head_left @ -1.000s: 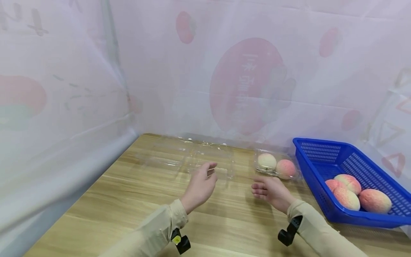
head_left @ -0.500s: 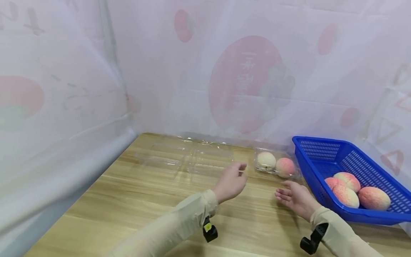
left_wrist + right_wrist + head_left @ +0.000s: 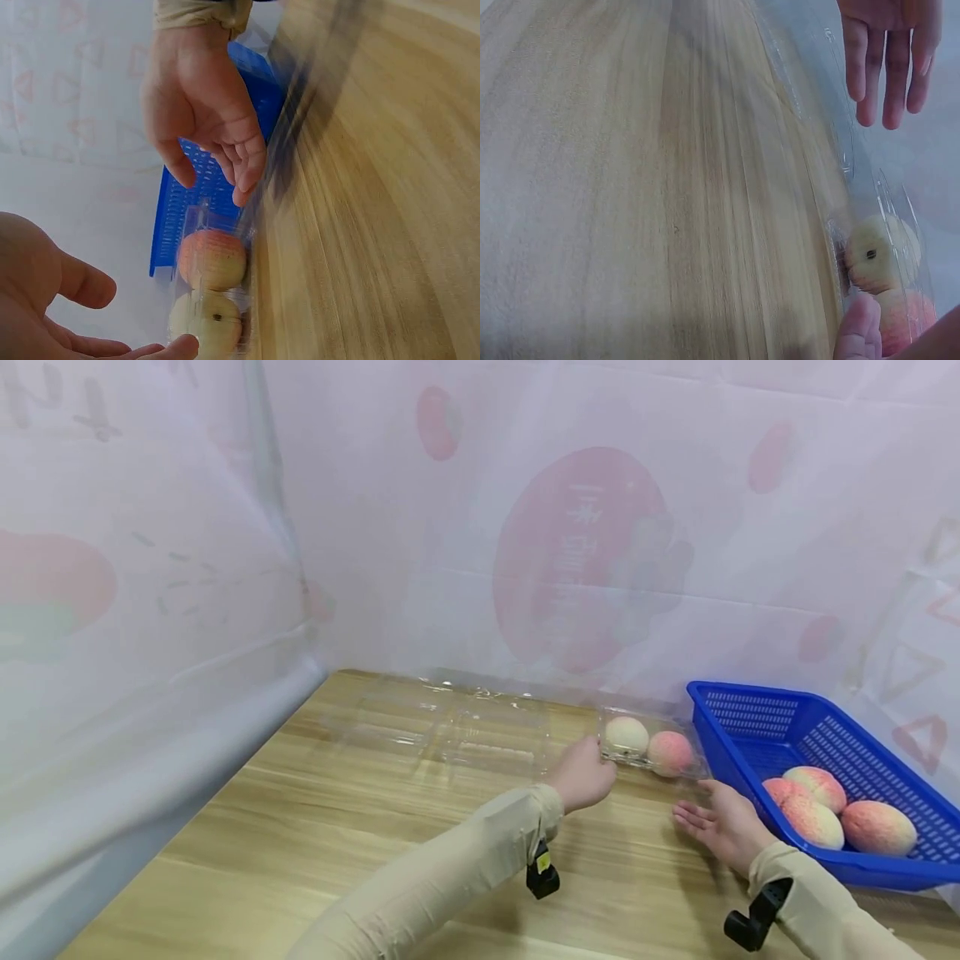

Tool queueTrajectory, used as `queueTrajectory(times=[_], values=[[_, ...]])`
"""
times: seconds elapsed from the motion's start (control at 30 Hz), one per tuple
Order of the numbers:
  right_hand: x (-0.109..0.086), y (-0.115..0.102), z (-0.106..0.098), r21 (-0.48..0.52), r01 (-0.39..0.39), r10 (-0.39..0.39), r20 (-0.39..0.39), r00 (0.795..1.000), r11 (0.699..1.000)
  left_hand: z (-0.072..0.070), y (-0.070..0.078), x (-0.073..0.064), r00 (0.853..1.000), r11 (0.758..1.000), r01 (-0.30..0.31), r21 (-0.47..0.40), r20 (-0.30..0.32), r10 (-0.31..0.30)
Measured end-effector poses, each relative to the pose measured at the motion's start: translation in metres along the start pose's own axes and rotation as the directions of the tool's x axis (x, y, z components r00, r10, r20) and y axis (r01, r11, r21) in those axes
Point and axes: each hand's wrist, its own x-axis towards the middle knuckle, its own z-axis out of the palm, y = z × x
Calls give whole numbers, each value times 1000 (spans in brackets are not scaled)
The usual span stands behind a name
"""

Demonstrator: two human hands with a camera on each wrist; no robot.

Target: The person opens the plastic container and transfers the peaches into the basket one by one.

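Two peaches, a pale one (image 3: 626, 737) and a pink one (image 3: 670, 753), lie side by side in a clear plastic clamshell box (image 3: 196, 225). My left hand (image 3: 581, 774) is at the box's near left corner; the left wrist view shows its thumb and fingers apart, with a fingertip overlapping the pale peach. To the right, my right hand (image 3: 723, 827) is held palm inward, fingers loosely extended, between the box and the blue basket (image 3: 765, 810). Neither hand holds anything. In the right wrist view, the left hand's fingers (image 3: 895, 79) point straight toward the box.
The blue basket stands on the right with several peaches (image 3: 877, 828) in it. Two more clear plastic containers (image 3: 495, 752) sit at the back left of the wooden table (image 3: 300, 852). Printed white sheeting (image 3: 420, 568) hangs behind and at the sides.
My left hand has moved right, from the clear containers to the peach box. My right hand has also shifted right, toward the blue basket. The peaches and box stay in place.
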Motion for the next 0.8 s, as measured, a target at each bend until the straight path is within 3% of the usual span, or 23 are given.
queueTrajectory(times=[0.1, 0.33, 0.47, 0.67, 0.8], values=[[2, -2, -2, 13, 8, -8, -15, 1000, 1000, 7, -2, 9, 999, 999, 39, -38, 12, -39], [8, -1, 3, -6, 20, -20, -55, 998, 1000, 17, -6, 32, 992, 993, 105, -47, -59, -108], [8, -2, 9, 9, 28, -27, -69, 997, 1000, 21, -9, 43, 980, 985, 168, -45, -105, -172], [11, -5, 14, 29, 48, -44, -118, 992, 998, 29, -13, 55, 963, 977, 208, -43, -167, -212], [16, -6, 16, 47, 68, -59, -175, 983, 997, 34, -18, 63, 942, 972, 231, -50, -237, -236]])
